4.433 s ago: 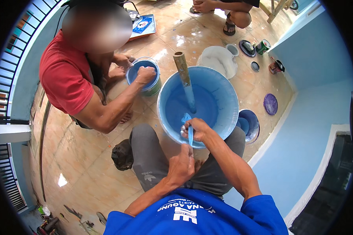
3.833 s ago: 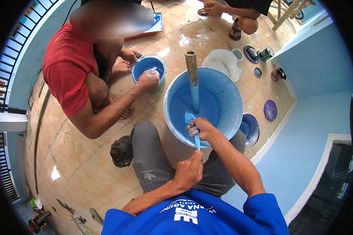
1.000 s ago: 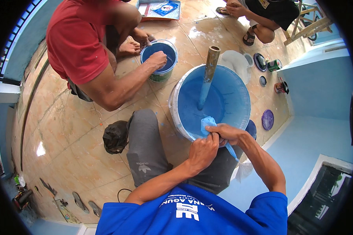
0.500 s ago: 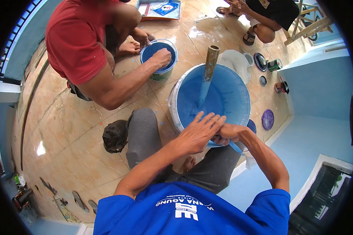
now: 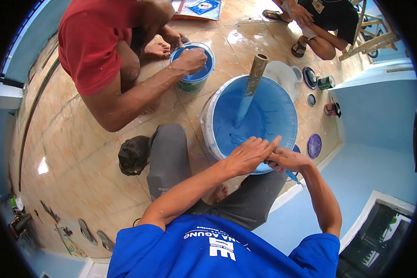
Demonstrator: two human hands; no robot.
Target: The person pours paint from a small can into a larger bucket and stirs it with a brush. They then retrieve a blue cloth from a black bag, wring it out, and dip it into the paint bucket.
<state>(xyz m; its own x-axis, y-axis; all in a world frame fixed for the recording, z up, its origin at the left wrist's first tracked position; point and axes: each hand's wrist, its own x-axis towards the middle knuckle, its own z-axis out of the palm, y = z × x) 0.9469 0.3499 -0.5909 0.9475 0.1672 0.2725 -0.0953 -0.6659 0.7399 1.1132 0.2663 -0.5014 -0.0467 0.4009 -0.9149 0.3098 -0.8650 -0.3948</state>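
Observation:
A large white bucket of blue paint stands before my knees, with a paint-coated bamboo stick leaning in it. Over its near right rim, my right hand is closed around a narrow blue paint-smeared strip, whose end sticks out below the fist; its kind cannot be made out. My left hand lies across, fingers stretched out and touching my right fingers, its thumb hidden. Beyond my left hand's knuckles, something blue and streaked shows inside the bucket; whether it joins the strip is hidden.
A person in a red shirt squats at the left, one hand in a smaller paint bucket. Another person crouches at the far right. Cans, a purple lid and a dark crumpled bag lie on the tiles.
Both my hands have shifted slightly right, and the left lies flatter across the right. The streaked blue thing beyond my left hand has come into view.

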